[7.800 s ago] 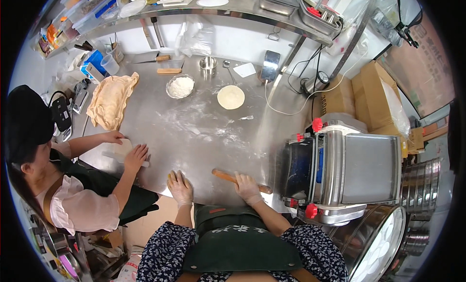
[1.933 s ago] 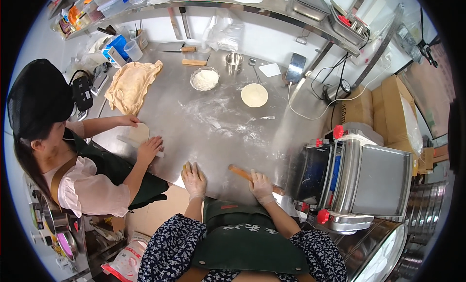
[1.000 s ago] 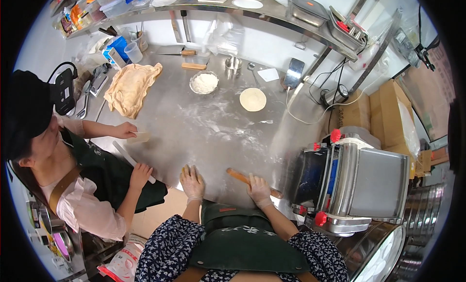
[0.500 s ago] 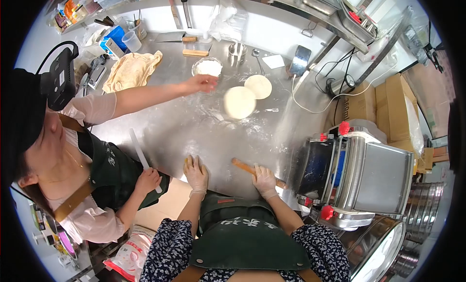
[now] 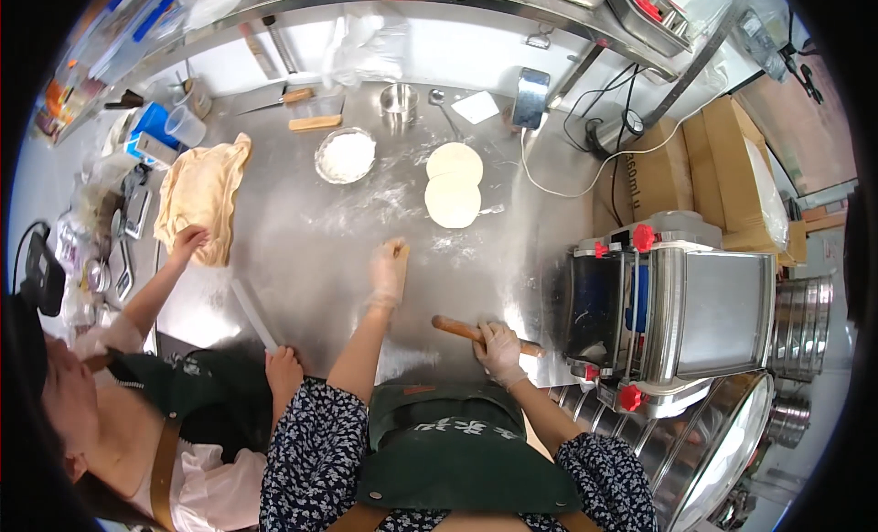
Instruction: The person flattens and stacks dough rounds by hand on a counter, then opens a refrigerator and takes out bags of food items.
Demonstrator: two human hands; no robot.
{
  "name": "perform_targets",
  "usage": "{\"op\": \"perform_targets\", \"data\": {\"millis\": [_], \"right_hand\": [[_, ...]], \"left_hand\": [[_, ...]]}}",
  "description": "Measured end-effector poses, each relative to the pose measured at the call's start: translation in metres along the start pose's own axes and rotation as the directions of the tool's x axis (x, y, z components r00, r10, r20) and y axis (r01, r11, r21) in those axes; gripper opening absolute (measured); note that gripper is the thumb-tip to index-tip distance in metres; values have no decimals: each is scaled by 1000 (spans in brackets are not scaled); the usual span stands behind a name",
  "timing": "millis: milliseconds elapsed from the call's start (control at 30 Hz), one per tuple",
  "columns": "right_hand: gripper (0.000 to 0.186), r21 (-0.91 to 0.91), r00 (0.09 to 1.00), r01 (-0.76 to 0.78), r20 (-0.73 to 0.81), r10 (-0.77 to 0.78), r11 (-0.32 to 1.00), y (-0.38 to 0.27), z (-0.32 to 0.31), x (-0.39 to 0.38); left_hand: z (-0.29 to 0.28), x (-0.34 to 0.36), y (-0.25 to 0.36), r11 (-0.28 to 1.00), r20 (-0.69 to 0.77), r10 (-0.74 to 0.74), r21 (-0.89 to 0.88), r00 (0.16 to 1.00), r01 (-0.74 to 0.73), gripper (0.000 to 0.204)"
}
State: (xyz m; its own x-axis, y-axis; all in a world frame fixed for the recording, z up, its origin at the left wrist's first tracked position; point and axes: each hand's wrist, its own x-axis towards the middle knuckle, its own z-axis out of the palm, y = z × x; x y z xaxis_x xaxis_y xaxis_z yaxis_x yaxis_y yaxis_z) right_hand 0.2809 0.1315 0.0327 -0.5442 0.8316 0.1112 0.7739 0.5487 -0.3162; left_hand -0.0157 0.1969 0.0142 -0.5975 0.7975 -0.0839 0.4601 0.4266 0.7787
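Note:
My left hand, in a clear glove, is raised over the steel table with its fingers curled. A thin tan strip shows beside the fingers; I cannot make out what it is. My right hand, also gloved, is closed over a wooden rolling pin that lies on the table near the front edge. Farther off, two flat round dough wrappers overlap, one partly on the other. To their left stands a bowl of white flour, with flour dusted over the steel around it.
On the left a co-worker's hand is at a wrinkled beige cloth; the other holds a white rod. A roller machine stands right. Behind are a metal cup, a spoon, a phone and a cable.
My left hand has risen from the table's front edge and moved forward. The co-worker's hand has drawn back from the wrappers to the cloth. The nearer wrapper has settled; the view has shifted.

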Motion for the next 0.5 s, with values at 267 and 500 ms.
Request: {"op": "perform_targets", "data": {"millis": [267, 500], "right_hand": [[64, 100, 982, -126, 152, 110, 987, -12, -6, 9], [69, 86, 957, -177, 247, 152, 980, -14, 0, 8]], "left_hand": [[70, 131, 60, 997, 50, 22, 78, 999, -26, 26], [86, 139, 81, 970, 112, -191, 173, 975, 171, 24]]}}
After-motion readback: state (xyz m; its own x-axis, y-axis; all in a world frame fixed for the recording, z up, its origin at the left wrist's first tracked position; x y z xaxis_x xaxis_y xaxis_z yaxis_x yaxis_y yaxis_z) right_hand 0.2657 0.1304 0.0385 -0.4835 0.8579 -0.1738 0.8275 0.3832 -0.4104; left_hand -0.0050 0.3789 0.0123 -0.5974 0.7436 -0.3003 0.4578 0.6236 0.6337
